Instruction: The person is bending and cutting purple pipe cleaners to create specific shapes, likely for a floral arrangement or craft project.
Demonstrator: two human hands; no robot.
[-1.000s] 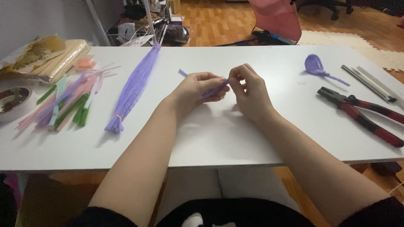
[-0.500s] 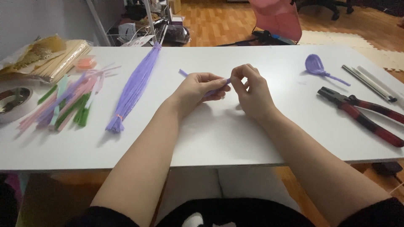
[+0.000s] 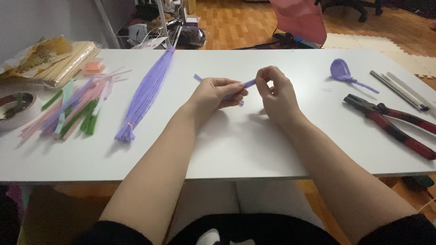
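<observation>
above the middle of the white bench point(image 3: 245, 145), toward its far edge, a short lilac pipe cleaner point(image 3: 249, 83) is held between two hands. it is thin and fuzzy; one end pokes out to the left past the left hand, a bit shows in the gap between the hands, and the rest is hidden in the fingers.

near the far right part of the bench lies a purple pipe-cleaner loop with a tail point(image 3: 343, 72). right of it, at the right edge, lie a few grey and white rods point(image 3: 399, 90), and nearer the front red-handled pliers point(image 3: 391, 124). on the left half, a long bundle of lilac pipe cleaners point(image 3: 146, 93) runs from the far edge toward the front. further left is a loose heap of pink, green and pale blue pipe cleaners point(image 3: 72, 106), a roll of tape point(image 3: 17, 109) at the left edge, and a pack of wooden sticks point(image 3: 68, 63) in the far left corner. beyond the bench are a wooden floor and a pink chair point(image 3: 299, 18).

the left hand point(image 3: 213, 95) is curled, thumb and fingers pinched on the pipe cleaner. the right hand point(image 3: 274, 93) is also closed, its fingertips pinching the other end just beside the left.
</observation>
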